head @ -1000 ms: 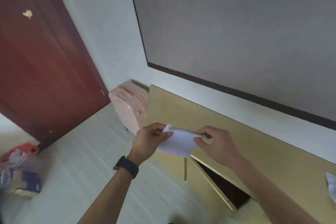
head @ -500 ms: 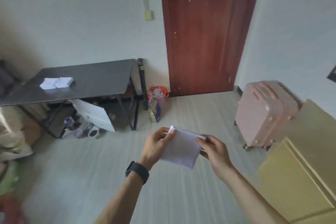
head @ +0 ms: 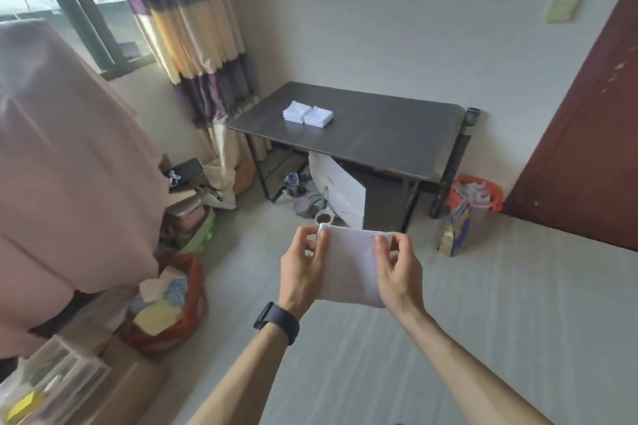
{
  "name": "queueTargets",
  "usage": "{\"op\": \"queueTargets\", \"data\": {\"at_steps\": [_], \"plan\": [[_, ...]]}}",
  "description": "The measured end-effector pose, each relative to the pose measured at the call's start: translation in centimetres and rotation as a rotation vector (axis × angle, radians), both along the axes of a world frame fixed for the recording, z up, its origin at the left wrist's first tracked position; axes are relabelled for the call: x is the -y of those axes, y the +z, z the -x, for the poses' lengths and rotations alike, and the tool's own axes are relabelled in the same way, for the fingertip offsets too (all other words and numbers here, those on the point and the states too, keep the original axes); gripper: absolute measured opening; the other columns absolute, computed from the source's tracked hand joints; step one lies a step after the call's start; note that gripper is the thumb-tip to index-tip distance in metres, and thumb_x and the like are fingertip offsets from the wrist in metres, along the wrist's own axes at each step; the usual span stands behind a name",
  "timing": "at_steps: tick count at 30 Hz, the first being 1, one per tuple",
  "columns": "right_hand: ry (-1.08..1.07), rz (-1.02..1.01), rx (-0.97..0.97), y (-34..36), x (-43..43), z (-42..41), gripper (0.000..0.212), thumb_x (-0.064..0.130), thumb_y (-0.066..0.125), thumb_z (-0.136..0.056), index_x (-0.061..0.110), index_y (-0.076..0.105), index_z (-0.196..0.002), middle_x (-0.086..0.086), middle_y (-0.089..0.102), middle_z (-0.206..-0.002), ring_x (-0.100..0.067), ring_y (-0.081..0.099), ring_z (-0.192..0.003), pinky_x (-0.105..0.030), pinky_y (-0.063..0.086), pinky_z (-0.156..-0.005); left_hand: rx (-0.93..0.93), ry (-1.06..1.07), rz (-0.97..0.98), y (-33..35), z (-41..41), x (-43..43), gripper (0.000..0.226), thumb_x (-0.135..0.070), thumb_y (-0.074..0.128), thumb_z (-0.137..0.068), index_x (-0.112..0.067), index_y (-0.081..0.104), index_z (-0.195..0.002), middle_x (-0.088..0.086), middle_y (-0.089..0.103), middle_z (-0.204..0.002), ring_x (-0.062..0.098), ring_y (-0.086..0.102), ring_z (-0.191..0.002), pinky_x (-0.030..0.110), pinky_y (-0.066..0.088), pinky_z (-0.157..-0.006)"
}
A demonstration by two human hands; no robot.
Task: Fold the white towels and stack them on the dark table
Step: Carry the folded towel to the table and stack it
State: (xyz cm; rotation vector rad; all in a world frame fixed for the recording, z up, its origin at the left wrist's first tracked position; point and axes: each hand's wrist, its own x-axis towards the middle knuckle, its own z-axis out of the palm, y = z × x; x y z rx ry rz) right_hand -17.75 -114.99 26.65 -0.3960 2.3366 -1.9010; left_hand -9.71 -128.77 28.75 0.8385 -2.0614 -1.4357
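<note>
Underfoot, a pale striped floor fills most of the view. Along the left side hangs a broad sheet of pink fabric, and a dark red door stands at the right edge. A curtain banded in purple and cream hangs in the far left corner beside a window.

Against the far wall stands the dark table. A white board leans under it among small items too blurred to name. An orange-red bag sits on the floor between the table's right leg and the door, and a red bag of coloured pieces sits near the pink fabric.

Nearer the camera, the white towel is held up in the air over the floor, folded to a small rectangle, well apart from the table. The left hand pinches its upper left corner between thumb and curled fingers, and the right hand pinches the upper right corner the same way, so the cloth hangs flat between them.

On the table's far left part lie two low stacks of folded white towels, side by side and touching. A black watch sits on the left wrist.
</note>
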Motion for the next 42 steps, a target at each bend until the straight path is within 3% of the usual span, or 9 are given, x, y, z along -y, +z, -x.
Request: {"op": "queueTargets", "data": {"at_steps": [5,9,17,21,24,29,32,37,42], "plan": [[0.091,-0.04,-0.02,-1.7,10.1,5.4,0.015,0.037,0.053,-0.1,0.029,0.051,-0.087,0.005,0.063,-0.078,-0.004,0.058,-0.075,-0.011,0.041,-0.058,0.024,0.138,-0.084,-2.0,3.5,8.5,0.017,-0.049,0.054,-0.097,-0.034,0.061,-0.092,-0.006,0.058,-0.07,0.002,0.052,-0.057,0.013,0.041,-0.05],[0.213,-0.061,-0.003,-2.9,18.2,11.1,0.016,0.043,0.053,-0.098,0.028,0.057,-0.092,0.01,0.066,-0.084,-0.003,0.059,-0.077,-0.023,0.049,-0.063,0.062,0.243,-0.102,-3.4,7.8,15.9,0.02,-0.046,0.054,-0.097,-0.029,0.061,-0.09,-0.007,0.056,-0.068,0.001,0.049,-0.056,0.011,0.037,-0.05],[0.336,-0.113,0.061,-4.4,30.9,20.9,0.018,0.043,0.055,-0.098,0.025,0.059,-0.096,0.018,0.066,-0.094,0.005,0.058,-0.087,-0.01,0.043,-0.068,0.126,0.369,-0.132,-5.0,16.4,27.7,0.021,-0.046,0.056,-0.096,-0.027,0.061,-0.088,-0.01,0.051,-0.062,0.0,0.045,-0.051,0.012,0.034,-0.049],[0.331,-0.133,0.07,-5.7,37.2,26.3,0.018,0.043,0.055,-0.098,0.025,0.059,-0.097,0.016,0.066,-0.094,0.0,0.059,-0.086,-0.013,0.045,-0.069,0.137,0.387,-0.147,-6.7,21.7,33.9,0.02,-0.049,0.055,-0.095,-0.032,0.062,-0.088,-0.01,0.048,-0.061,0.001,0.043,-0.052,0.017,0.035,-0.053],[0.305,-0.154,0.067,-7.1,42.1,30.4,0.015,0.042,0.056,-0.098,0.028,0.058,-0.094,0.014,0.066,-0.094,-0.004,0.059,-0.084,-0.017,0.045,-0.069,0.142,0.363,-0.17,-8.2,26.1,39.2,0.02,-0.053,0.054,-0.094,-0.036,0.061,-0.089,-0.009,0.05,-0.064,0.005,0.046,-0.057,0.024,0.04,-0.059],[0.231,-0.181,0.117,-8.3,51.0,37.5,0.015,0.042,0.054,-0.098,0.03,0.056,-0.092,0.014,0.065,-0.09,-0.001,0.059,-0.085,-0.015,0.044,-0.067,0.145,0.27,-0.184,-9.9,34.2,49.2,0.02,-0.054,0.053,-0.094,-0.036,0.061,-0.09,-0.007,0.051,-0.068,0.006,0.047,-0.059,0.021,0.039,-0.057],[0.15,-0.181,0.15,-8.5,55.4,41.4,0.016,0.043,0.054,-0.098,0.03,0.056,-0.09,0.015,0.065,-0.09,0.003,0.057,-0.087,-0.017,0.044,-0.069,0.171,0.206,-0.202,-10.4,39.2,54.4,0.019,-0.054,0.054,-0.094,-0.038,0.061,-0.09,-0.007,0.051,-0.069,0.003,0.045,-0.057,0.012,0.037,-0.052],[0.011,-0.194,0.222,-9.5,59.9,47.9,0.016,0.044,0.054,-0.098,0.028,0.057,-0.096,0.014,0.065,-0.092,0.002,0.057,-0.089,-0.02,0.044,-0.072,0.244,0.071,-0.208,-11.2,47.3,60.3,0.019,-0.055,0.054,-0.093,-0.038,0.062,-0.09,-0.009,0.054,-0.07,0.006,0.047,-0.061,0.016,0.041,-0.056],[-0.098,-0.198,0.291,-11.0,63.6,55.3,0.017,0.041,0.054,-0.098,0.024,0.059,-0.099,0.015,0.064,-0.093,0.009,0.056,-0.087,-0.003,0.038,-0.068,0.288,-0.044,-0.227,-12.5,56.5,64.8,0.021,-0.052,0.056,-0.094,-0.033,0.063,-0.088,-0.009,0.055,-0.072,-0.001,0.047,-0.057,0.009,0.039,-0.054]]}}
